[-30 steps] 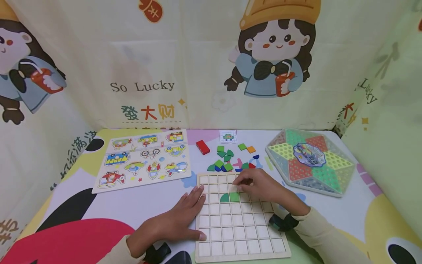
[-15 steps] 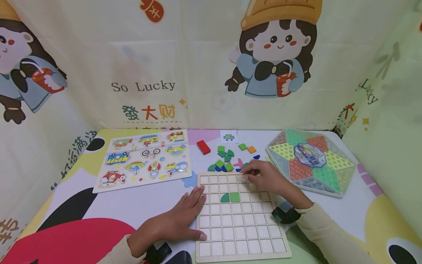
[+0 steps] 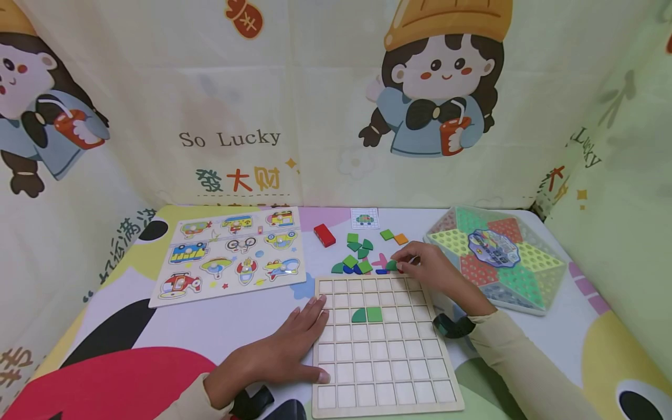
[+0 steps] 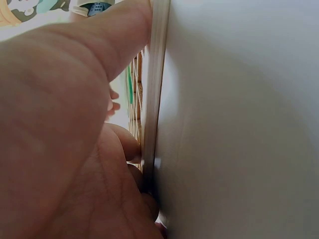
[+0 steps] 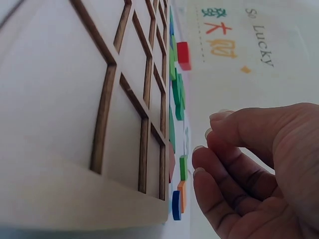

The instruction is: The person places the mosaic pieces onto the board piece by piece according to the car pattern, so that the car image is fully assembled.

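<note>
My left hand [image 3: 286,344] rests along the left edge of a wooden grid board [image 3: 388,410], fingers spread and thumb on the rim; the left wrist view shows that board edge [image 4: 155,74] from the side. A dark green quarter-circle tile [image 3: 359,315] and a light green square tile [image 3: 374,314] sit side by side in the grid. My right hand [image 3: 433,269] hovers past the board's far right corner, fingertips beside a green quarter-circle piece [image 3: 391,265]. In the right wrist view the right hand [image 5: 249,169] has loosely bent fingers with nothing visible between them and the thumb.
Several green, blue and orange pieces lie beyond the board, among them an orange square [image 3: 401,238]. A red block [image 3: 325,235] and a small pattern card [image 3: 364,219] lie farther back. A vehicle puzzle board [image 3: 210,280] is at left, a hexagonal game box [image 3: 504,274] at right.
My right hand has moved away from over the grid, right and farther back, to the loose pieces. My left hand stays on the board's edge.
</note>
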The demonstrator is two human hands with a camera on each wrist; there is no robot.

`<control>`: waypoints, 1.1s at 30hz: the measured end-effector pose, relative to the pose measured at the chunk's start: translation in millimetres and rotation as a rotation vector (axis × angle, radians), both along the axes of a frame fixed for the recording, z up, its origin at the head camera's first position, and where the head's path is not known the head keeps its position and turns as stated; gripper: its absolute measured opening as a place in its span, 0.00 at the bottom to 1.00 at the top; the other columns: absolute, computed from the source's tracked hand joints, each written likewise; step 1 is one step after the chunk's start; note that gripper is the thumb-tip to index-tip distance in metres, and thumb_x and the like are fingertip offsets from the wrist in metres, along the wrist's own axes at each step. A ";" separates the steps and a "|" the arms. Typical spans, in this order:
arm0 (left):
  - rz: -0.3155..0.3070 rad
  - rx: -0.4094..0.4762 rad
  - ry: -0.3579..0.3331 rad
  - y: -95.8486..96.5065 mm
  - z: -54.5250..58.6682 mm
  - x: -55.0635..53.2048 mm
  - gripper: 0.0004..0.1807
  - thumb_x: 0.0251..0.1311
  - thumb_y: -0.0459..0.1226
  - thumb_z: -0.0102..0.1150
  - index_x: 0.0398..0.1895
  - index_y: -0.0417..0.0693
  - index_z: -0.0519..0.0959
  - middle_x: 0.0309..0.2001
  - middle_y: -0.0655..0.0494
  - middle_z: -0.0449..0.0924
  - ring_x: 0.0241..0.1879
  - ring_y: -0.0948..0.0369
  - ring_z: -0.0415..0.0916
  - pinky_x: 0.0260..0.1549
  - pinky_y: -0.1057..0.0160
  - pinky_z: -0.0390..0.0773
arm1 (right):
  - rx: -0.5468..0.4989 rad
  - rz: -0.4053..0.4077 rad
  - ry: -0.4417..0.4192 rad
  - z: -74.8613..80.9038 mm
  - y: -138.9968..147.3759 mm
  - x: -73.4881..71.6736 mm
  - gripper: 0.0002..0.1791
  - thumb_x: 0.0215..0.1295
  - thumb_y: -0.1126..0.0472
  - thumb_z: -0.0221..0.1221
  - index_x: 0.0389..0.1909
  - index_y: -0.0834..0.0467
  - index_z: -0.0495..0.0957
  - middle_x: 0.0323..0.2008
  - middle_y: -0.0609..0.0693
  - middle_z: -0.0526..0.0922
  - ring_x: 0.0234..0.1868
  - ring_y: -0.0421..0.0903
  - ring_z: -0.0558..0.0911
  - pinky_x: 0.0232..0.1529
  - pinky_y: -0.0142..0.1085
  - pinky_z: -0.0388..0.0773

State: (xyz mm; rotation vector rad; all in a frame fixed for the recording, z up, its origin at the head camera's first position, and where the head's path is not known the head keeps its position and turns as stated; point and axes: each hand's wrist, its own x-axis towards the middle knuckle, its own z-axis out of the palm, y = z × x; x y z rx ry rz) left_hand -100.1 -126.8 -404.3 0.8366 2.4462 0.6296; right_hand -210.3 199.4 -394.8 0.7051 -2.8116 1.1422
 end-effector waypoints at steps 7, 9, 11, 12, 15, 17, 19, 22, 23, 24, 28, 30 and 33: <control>-0.001 -0.004 0.002 0.1 -1.6 -0.2 0.58 0.52 0.64 0.62 0.78 0.45 0.47 0.78 0.55 0.28 0.75 0.55 0.25 0.69 0.44 0.36 | -0.010 -0.014 -0.035 -3.9 -0.4 -7.5 0.07 0.63 0.71 0.62 0.40 0.64 0.84 0.35 0.50 0.82 0.37 0.46 0.80 0.38 0.38 0.80; -0.001 -0.003 0.004 0.1 -1.7 -0.1 0.58 0.52 0.64 0.62 0.78 0.46 0.47 0.78 0.55 0.28 0.75 0.55 0.25 0.69 0.44 0.36 | -0.009 -0.017 -0.039 -4.2 -1.3 -9.7 0.06 0.63 0.71 0.62 0.40 0.64 0.84 0.34 0.50 0.81 0.36 0.46 0.80 0.38 0.39 0.80; 0.001 -0.002 0.005 0.1 -1.6 0.0 0.58 0.52 0.64 0.62 0.78 0.46 0.47 0.78 0.55 0.29 0.75 0.55 0.25 0.69 0.44 0.36 | -0.001 -0.024 -0.046 -4.5 -2.2 -11.7 0.07 0.63 0.70 0.62 0.40 0.64 0.84 0.34 0.50 0.81 0.34 0.46 0.80 0.38 0.39 0.80; 0.002 -0.002 0.006 0.1 -1.5 0.1 0.58 0.52 0.64 0.62 0.78 0.46 0.47 0.78 0.55 0.29 0.75 0.55 0.25 0.69 0.44 0.36 | 0.004 -0.029 -0.052 -4.7 -2.6 -12.8 0.07 0.63 0.70 0.62 0.40 0.64 0.84 0.33 0.49 0.81 0.34 0.46 0.80 0.38 0.39 0.80; 0.006 -0.001 0.006 0.1 -1.5 0.3 0.58 0.52 0.63 0.63 0.78 0.46 0.47 0.78 0.55 0.29 0.75 0.55 0.25 0.69 0.44 0.36 | 0.014 -0.036 -0.071 -5.1 -4.2 -15.7 0.07 0.63 0.70 0.62 0.41 0.63 0.85 0.34 0.50 0.80 0.32 0.45 0.80 0.36 0.39 0.79; 0.007 -0.001 0.005 0.2 -1.4 0.5 0.58 0.52 0.63 0.63 0.78 0.46 0.47 0.78 0.55 0.29 0.75 0.55 0.25 0.69 0.44 0.36 | 0.020 -0.031 -0.086 -5.5 -5.2 -17.1 0.08 0.62 0.70 0.62 0.41 0.64 0.84 0.34 0.51 0.80 0.32 0.45 0.80 0.36 0.38 0.79; 0.010 -0.001 0.002 0.3 -1.4 0.5 0.58 0.51 0.63 0.63 0.78 0.46 0.47 0.78 0.55 0.29 0.75 0.55 0.25 0.69 0.44 0.36 | 0.026 -0.018 -0.103 -5.7 -6.3 -18.4 0.09 0.62 0.70 0.62 0.42 0.64 0.84 0.35 0.51 0.81 0.32 0.45 0.79 0.35 0.38 0.78; 0.009 0.001 -0.002 0.1 -1.5 0.4 0.58 0.52 0.63 0.63 0.78 0.46 0.47 0.78 0.56 0.29 0.75 0.55 0.25 0.69 0.44 0.36 | 0.046 0.000 -0.133 -6.2 -7.3 -19.8 0.10 0.61 0.71 0.62 0.43 0.64 0.84 0.36 0.52 0.83 0.34 0.45 0.78 0.36 0.39 0.77; 0.008 0.001 -0.001 0.1 -1.5 0.3 0.58 0.52 0.63 0.63 0.78 0.46 0.47 0.78 0.56 0.29 0.75 0.55 0.25 0.69 0.44 0.36 | 0.053 0.002 -0.142 -6.2 -7.7 -20.3 0.10 0.61 0.71 0.62 0.43 0.64 0.84 0.37 0.52 0.83 0.34 0.45 0.78 0.36 0.39 0.77; 0.007 0.000 0.000 0.0 -1.6 0.3 0.58 0.52 0.64 0.63 0.78 0.46 0.47 0.78 0.56 0.29 0.75 0.55 0.25 0.69 0.44 0.36 | 0.059 0.007 -0.147 -6.0 -8.0 -20.3 0.10 0.61 0.71 0.62 0.43 0.65 0.84 0.38 0.52 0.84 0.34 0.45 0.78 0.37 0.39 0.76; 0.005 -0.001 0.002 -0.3 -1.5 0.1 0.58 0.52 0.64 0.62 0.78 0.46 0.47 0.78 0.55 0.29 0.75 0.55 0.25 0.70 0.44 0.36 | 0.071 0.010 -0.156 -5.4 -9.3 -20.5 0.11 0.61 0.72 0.61 0.44 0.65 0.83 0.40 0.54 0.84 0.36 0.46 0.78 0.38 0.40 0.77; 0.005 0.001 -0.002 -0.2 -1.2 0.2 0.58 0.52 0.64 0.62 0.78 0.46 0.47 0.78 0.55 0.29 0.75 0.55 0.25 0.70 0.44 0.36 | 0.076 0.007 -0.160 -5.2 -9.7 -20.2 0.11 0.62 0.72 0.60 0.44 0.65 0.83 0.41 0.54 0.84 0.36 0.46 0.78 0.38 0.40 0.77; 0.009 0.007 -0.015 0.0 -0.6 0.4 0.58 0.52 0.63 0.63 0.78 0.45 0.47 0.78 0.55 0.29 0.75 0.55 0.25 0.69 0.44 0.36 | 0.083 -0.002 -0.167 -5.9 -10.2 -19.8 0.11 0.62 0.72 0.61 0.45 0.64 0.83 0.40 0.53 0.83 0.36 0.46 0.78 0.39 0.40 0.77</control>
